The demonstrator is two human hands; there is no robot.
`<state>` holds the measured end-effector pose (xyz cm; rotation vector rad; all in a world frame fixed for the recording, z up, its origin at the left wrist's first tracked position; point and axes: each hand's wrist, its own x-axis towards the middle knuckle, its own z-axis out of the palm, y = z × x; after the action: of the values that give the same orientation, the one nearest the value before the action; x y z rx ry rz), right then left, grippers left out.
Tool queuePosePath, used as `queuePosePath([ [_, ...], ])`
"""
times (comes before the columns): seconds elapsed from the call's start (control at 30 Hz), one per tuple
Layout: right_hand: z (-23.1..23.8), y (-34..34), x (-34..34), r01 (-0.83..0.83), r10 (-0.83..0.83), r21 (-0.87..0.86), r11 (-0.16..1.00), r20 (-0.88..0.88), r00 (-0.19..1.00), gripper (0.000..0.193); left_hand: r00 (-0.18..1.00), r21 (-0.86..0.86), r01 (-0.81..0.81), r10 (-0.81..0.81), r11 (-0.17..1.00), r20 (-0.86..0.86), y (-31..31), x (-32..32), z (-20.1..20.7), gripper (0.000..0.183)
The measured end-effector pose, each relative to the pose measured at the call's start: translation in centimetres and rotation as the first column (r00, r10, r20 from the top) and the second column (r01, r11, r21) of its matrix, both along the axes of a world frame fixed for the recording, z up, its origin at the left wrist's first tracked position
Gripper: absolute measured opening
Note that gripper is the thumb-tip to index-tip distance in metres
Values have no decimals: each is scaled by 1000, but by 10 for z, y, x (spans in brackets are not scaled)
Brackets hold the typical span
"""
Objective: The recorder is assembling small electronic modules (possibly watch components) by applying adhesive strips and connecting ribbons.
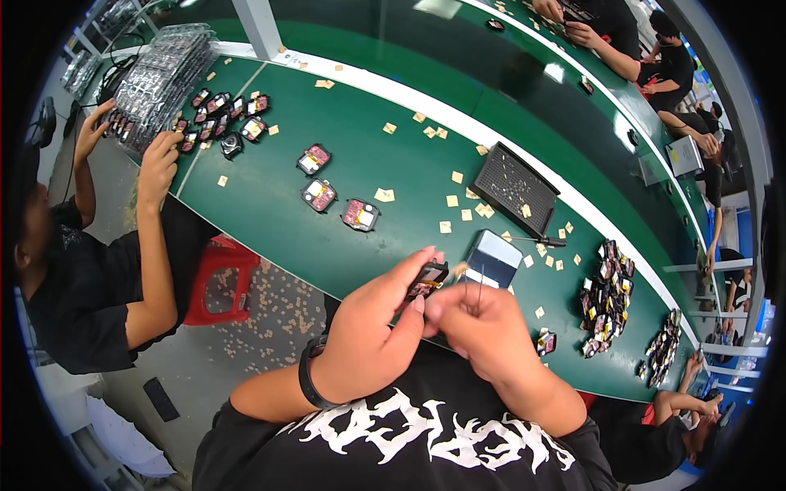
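My left hand [364, 340] grips a small black device casing [427, 281] between thumb and fingers, holding it tilted above the table's near edge. Pink and yellow parts show inside the casing. Close against it, my right hand [491, 323] is closed in a pinch around thin metal tweezers [481, 286], whose prongs stick up past the fingers. A small tan scrap by the right fingertips is blurred. Three similar casings lie apart on the green table: an upper one [313, 159], a middle one [319, 195] and a nearer one [360, 214].
Beyond my hands lie a phone-like slab [495, 250], a black tray [516, 188], a screwdriver [553, 241] and scattered tan squares. Casings are piled at right [606, 299]. At left, a co-worker's hand [158, 168] touches casings beside stacked clear trays [168, 78]. A red stool [217, 282] stands below.
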<state>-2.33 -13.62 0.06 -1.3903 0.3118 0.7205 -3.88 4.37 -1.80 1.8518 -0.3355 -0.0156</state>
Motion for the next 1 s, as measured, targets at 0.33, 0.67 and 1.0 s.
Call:
queuePosePath([
  [0.33, -11, -124, -95, 347, 164, -814, 467, 465, 870, 54, 910, 116, -405, 412, 907, -45, 59, 9, -49, 35],
  [0.67, -41, -143, -101, 341, 260, -869, 358, 443, 858, 60, 840, 445, -540, 492, 714, 229, 88, 37, -55, 33],
  [1.0, -49, -164, -117, 377, 174, -822, 427, 484, 858, 52, 980, 172, -147, 120, 974, 158, -35, 12, -27, 27],
])
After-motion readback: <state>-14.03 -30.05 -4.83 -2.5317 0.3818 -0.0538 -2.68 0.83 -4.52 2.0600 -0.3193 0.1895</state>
